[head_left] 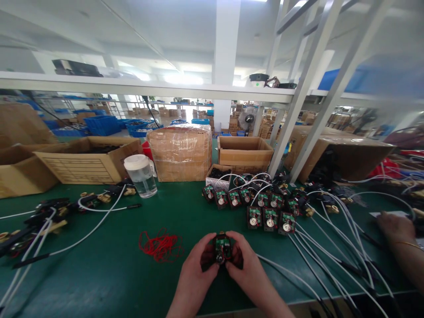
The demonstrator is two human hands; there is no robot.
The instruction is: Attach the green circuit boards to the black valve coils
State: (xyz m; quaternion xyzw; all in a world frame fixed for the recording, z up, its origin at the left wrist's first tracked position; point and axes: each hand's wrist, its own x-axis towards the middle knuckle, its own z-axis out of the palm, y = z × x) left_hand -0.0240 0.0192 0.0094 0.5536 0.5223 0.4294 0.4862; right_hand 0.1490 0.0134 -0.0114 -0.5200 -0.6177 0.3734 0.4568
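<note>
Between my two hands, low in the middle of the view, is a small black module with a green circuit board. The fingers of my left hand close on its left side, and those of my right hand grip its right side. A white cable runs off to the right from near my right hand. A tangle of red rings or wire loops lies to the left of my left hand. Beyond my right hand, similar circuit-board modules stand in rows on the green table.
A water jug with a white lid stands at the back left. Cardboard boxes line the table's rear. Brass-fitted parts with cables lie at left. Many white cables spread at right, beside another person's hand. Metal posts rise behind.
</note>
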